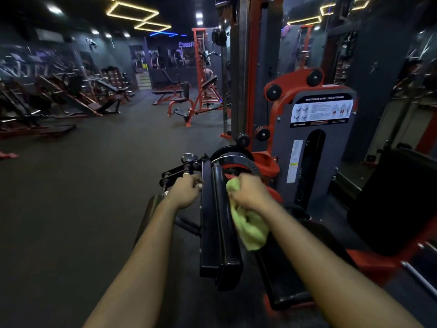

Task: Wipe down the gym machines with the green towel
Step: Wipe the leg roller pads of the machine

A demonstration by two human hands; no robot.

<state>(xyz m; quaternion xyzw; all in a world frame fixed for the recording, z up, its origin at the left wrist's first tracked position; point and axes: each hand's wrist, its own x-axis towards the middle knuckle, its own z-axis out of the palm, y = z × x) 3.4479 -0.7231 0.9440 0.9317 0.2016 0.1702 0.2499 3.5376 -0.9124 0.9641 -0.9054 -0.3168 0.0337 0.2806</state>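
Green cloth towel (pixel 248 223), judged soft, light and limp, is best fisted mid-wad as the right hand (pixel 250 192) grips it, tail hanging below, against the long black padded machine arm (pixel 217 221); the left hand's (pixel 186 190) hold is unclear.

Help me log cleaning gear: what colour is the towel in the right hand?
Lime green towel, clearest in the head view, gripped by the right hand.

Surroundings: floor, lights, steps, cloth.
Dark floor (pixel 94 185) is laid throughout. Yellow strip lights (pixel 132 11) are mounted on the ceiling, a blue strip (pixel 163 33) further back. Pale steps (pixel 144 81) are seen at the rear, a red cloth (pixel 8 155) far left.
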